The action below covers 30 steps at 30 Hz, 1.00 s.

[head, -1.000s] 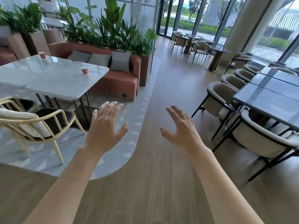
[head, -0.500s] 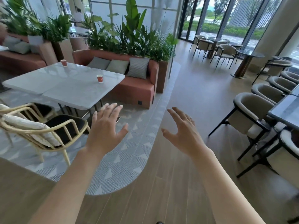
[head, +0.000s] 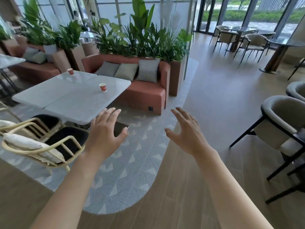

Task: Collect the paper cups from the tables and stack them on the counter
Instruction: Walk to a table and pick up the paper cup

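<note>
Both hands are raised with fingers spread and hold nothing: left hand [head: 105,132], right hand [head: 187,131]. Two red paper cups stand upright on the pale table [head: 54,95]: near cup [head: 103,87], far cup [head: 70,71], well apart.

Terracotta sofa [head: 142,95], cushions [head: 127,71], perhaps planters [head: 175,78].

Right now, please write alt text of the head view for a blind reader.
Left hand and right hand, both open and empty, reach toward a white table with two red paper cups: near cup, far cup. A red sofa and plants stand behind.
</note>
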### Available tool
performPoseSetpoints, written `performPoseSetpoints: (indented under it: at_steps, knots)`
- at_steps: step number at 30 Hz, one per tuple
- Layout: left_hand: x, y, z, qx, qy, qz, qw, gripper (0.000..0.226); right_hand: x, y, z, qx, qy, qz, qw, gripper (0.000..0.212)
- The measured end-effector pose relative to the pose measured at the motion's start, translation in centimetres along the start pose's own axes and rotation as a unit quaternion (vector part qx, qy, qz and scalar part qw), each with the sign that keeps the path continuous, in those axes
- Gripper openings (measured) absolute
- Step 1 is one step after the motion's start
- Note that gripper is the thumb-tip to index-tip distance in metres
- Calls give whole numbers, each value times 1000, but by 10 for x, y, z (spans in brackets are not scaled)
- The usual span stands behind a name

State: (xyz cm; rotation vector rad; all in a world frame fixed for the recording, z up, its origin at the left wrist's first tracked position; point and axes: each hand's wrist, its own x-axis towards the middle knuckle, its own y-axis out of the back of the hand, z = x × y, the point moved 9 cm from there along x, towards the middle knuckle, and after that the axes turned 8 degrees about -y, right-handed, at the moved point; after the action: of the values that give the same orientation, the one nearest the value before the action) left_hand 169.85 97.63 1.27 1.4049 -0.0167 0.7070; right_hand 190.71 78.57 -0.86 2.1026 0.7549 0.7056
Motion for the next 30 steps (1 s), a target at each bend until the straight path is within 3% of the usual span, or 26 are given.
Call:
performPoseSetpoints:
  at_steps: [8,17,30]
  knots:
    - [58,-22,-13,30,4,-8,1000,78,68,-16,20,6,17,-3,1000,81]
    - [138,-84,-61,-6,6,-7,1000,75,156,-44,38,-32,13,-13,999,83]
    - [300,-140,-217,-33,26,-4,999,75,371,-131,-12,-84,30,-46,995,82]
